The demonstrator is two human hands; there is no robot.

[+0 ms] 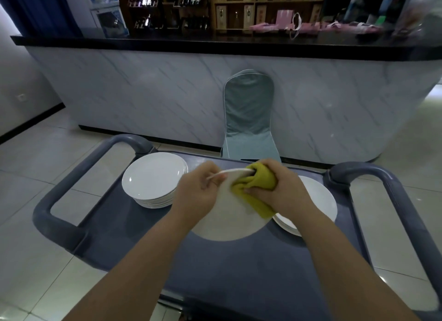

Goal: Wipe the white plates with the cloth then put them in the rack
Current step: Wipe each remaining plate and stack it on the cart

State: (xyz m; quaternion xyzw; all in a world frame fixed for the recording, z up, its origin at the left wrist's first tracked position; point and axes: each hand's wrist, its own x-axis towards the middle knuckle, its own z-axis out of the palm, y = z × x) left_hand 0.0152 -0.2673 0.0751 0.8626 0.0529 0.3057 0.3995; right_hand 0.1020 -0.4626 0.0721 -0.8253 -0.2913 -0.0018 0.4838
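Grey-blue cart top [239,272] fills the lower field of view, with a rounded handle loop at each end. Behind it stand a marble-patterned bar counter [167,93] with a black top, a chair [248,114] in a teal cover, and blurred shelves of bottles [167,7].

Plate positions:
- Left stack of white plates [153,179]: on the cart, far left.
- Right stack of white plates [320,201]: on the cart, far right, partly hidden by the right forearm.
- Held plate [229,220]: between the two stacks, tilted, upper rim away from the camera. Contact between its lower edge and the cart cannot be determined.

Grip state:
- Left hand [198,191]: pinches the held plate's upper-left rim, thumb on the near face, fingers behind.
- Right hand [284,191]: fingers curled round the yellow cloth [260,184], pressing it against the plate's upper-right edge. The cloth folds over the rim and covers both faces there.
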